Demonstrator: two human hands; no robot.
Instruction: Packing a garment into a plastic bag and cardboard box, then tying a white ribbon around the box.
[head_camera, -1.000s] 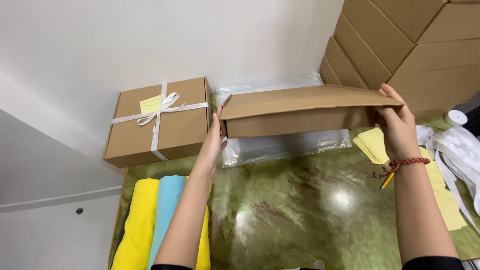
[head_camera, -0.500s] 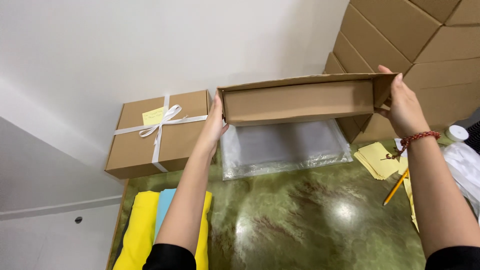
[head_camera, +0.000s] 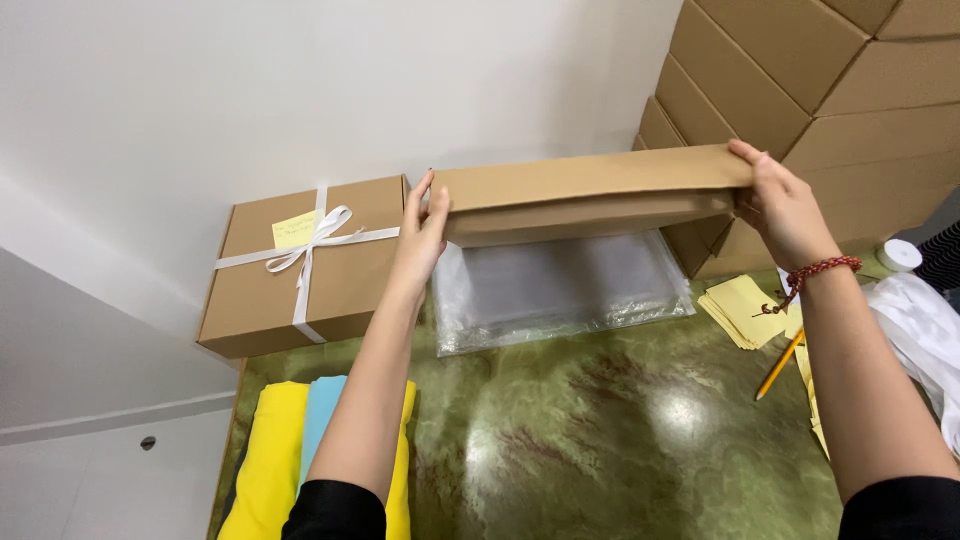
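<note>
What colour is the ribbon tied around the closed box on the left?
White ribbon, tied in a bow; head view.

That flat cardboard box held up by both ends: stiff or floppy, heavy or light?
Likely stiff: the flat cardboard box spans left hand to right hand with no visible sag. Probably light: held mainly by fingers at its ends. Its plain cardboard probably grips well.

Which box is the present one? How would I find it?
Look at the green table, then at its far left corner by the white wall. A flat brown box sits there, left of the left hand. It alone has a white ribbon bow and a yellow note; the other boxes are bare.
</note>
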